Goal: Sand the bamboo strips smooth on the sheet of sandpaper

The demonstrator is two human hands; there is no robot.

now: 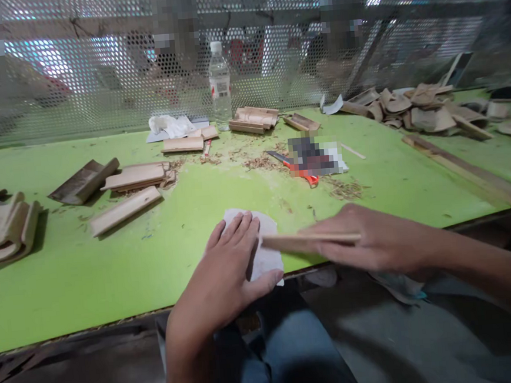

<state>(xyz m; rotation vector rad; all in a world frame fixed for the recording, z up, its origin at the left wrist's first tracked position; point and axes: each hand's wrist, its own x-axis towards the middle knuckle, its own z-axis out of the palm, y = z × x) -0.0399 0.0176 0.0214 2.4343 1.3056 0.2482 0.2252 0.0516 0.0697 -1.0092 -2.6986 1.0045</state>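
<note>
A pale sheet (pixel 262 220), perhaps paper or sandpaper, lies at the front edge of the green table (pixel 189 244). My left hand (pixel 232 264) rests flat on it, fingers spread and thumb near its lower right corner. In my right hand (pixel 352 240) is a light wooden piece (pixel 286 242), held from the right with its far end over the right side of the sheet. Blur hides the exact finger positions and whether the piece touches the sheet.
Bamboo pieces (pixel 137 176) lie left. An orange-handled knife (pixel 300 171) sits among shavings beyond my hands. A water bottle (pixel 220 88) stands before the perforated screen (pixel 109 79). A bamboo pile (pixel 430 107) and long wooden strip (pixel 470 174) are right.
</note>
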